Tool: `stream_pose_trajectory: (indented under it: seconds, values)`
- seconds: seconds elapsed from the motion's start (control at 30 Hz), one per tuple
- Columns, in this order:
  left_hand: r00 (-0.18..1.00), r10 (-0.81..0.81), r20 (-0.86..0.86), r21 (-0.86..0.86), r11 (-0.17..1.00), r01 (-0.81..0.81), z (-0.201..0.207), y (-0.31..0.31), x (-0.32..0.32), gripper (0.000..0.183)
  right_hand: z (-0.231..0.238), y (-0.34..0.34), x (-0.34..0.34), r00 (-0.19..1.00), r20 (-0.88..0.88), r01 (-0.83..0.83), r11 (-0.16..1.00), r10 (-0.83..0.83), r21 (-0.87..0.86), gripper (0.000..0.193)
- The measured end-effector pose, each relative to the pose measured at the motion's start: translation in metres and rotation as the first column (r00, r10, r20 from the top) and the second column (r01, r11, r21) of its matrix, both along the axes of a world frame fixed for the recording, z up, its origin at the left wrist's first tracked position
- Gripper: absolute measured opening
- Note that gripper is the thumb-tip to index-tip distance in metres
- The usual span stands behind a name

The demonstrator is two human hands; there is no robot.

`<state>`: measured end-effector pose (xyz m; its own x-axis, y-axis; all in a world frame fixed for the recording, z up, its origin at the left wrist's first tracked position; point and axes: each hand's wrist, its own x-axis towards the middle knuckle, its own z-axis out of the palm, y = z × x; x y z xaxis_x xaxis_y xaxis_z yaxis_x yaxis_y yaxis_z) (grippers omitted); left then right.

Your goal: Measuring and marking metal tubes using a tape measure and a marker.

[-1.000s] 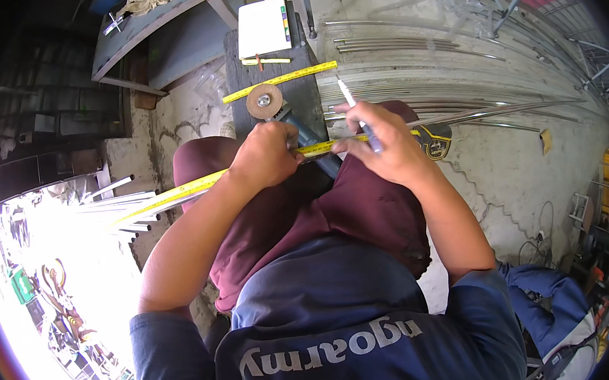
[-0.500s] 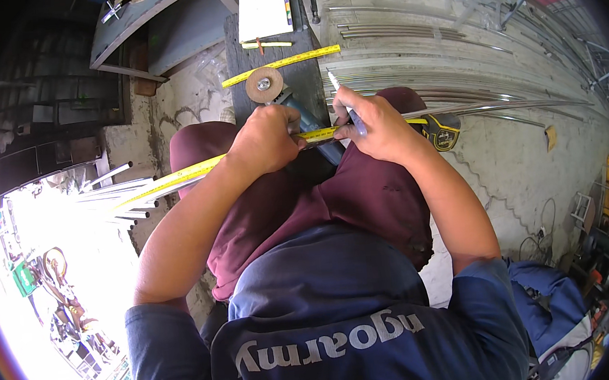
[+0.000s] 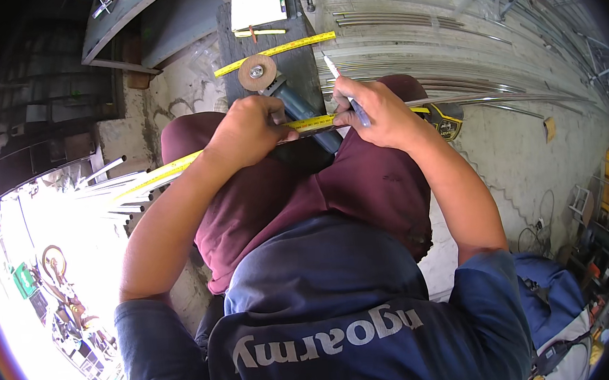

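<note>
A yellow tape measure blade (image 3: 312, 124) stretches across my lap along a thin metal tube, whose far end (image 3: 503, 96) runs out to the right. My left hand (image 3: 244, 132) is closed with thumb and fingers on the blade and tube. My right hand (image 3: 378, 114) pinches the same blade while holding a white pen (image 3: 332, 66), tip pointing away from me. To the right of that hand is the black and yellow tape case (image 3: 447, 122). Beyond the blade an angle grinder (image 3: 292, 100) with a brown disc (image 3: 257, 72) lies partly between my knees.
A dark wooden plank (image 3: 234, 46) ahead bears a cut yellow tape strip (image 3: 277, 53) and a white notebook (image 3: 258, 6). Several metal tubes (image 3: 406, 20) lie on the floor to the right. More tube ends (image 3: 124, 192) show at left. A grey metal frame (image 3: 120, 33) stands at far left.
My left hand has shifted slightly left along the blade, leaving a wider stretch of tape between the hands. More of the grinder's body shows. The whole view has shifted a little.
</note>
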<state>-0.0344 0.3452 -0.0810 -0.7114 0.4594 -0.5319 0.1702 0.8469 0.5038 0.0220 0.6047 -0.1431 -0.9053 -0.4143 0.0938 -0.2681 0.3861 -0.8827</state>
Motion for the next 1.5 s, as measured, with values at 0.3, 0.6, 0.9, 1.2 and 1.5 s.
stream_pose_trajectory:
  seconds: [0.3,0.6,0.9,1.2,1.5]
  values:
    - [0.997,0.056,-0.057,0.083,0.995,-0.051,0.004,-0.050,0.004,0.030,-0.001,0.002,0.002,0.999,-0.054,0.004,1.000,-0.005,-0.024,0.036]
    - [0.994,0.086,-0.075,0.087,0.993,-0.079,0.005,-0.061,0.007,0.029,-0.001,0.002,0.001,0.999,-0.039,0.008,1.000,-0.009,-0.026,0.037]
    - [0.996,0.085,-0.037,0.124,0.989,-0.079,0.003,-0.062,0.006,0.026,0.005,0.003,0.000,0.999,0.034,0.000,1.000,0.000,-0.020,0.037]
    - [0.969,0.005,-0.247,0.264,0.963,0.062,-0.005,-0.044,0.014,0.022,0.002,0.002,0.000,0.999,0.032,0.009,0.998,-0.007,-0.057,0.036]
    - [0.998,-0.005,-0.056,0.114,0.993,0.011,0.000,-0.008,0.013,0.025,0.002,0.004,-0.002,0.994,0.104,0.018,0.999,-0.015,-0.032,0.036]
